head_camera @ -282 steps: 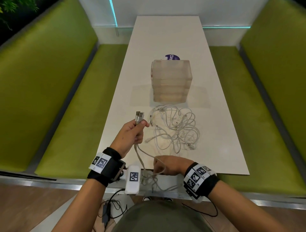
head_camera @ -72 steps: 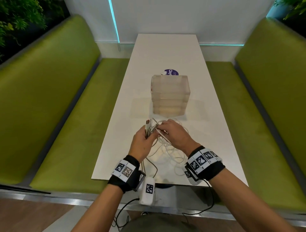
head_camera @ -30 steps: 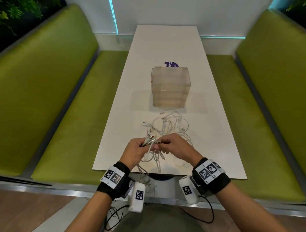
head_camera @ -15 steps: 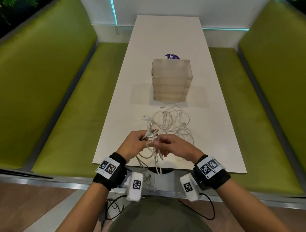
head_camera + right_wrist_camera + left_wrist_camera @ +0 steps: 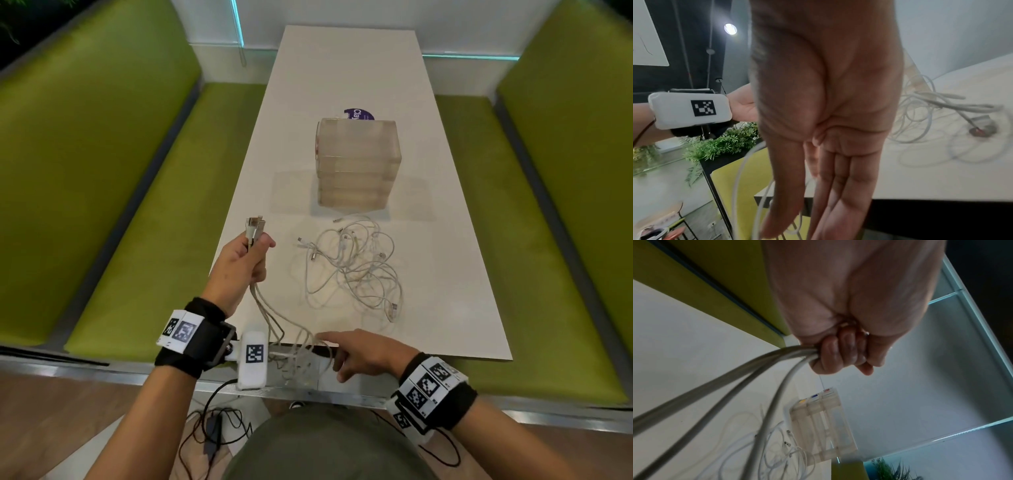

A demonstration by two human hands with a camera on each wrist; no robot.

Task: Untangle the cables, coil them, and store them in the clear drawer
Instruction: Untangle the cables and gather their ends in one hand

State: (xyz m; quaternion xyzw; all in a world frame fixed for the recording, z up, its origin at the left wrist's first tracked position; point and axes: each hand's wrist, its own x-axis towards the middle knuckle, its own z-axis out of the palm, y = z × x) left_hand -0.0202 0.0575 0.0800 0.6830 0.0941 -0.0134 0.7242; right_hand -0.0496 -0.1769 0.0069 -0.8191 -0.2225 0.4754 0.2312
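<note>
The left hand [image 5: 241, 265] was raised beside the white worktop [image 5: 342, 68], its fingers [image 5: 835, 353] clamped round a bunch of grey-white cables [image 5: 270, 315] just below their metal USB plugs [image 5: 255, 226], probably to keep those ends together while the lengths got sorted. The right hand [image 5: 363, 353] hovered at the worktop's near edge, fingers [image 5: 840, 194] straight and together, the thin round strands draping off the edge beside them. The remaining tangled cables [image 5: 352, 267] lay in loose loops on the worktop before the clear drawer unit [image 5: 356, 164], a closed, boxy block of translucent plastic

Head-high overview; close wrist views
</note>
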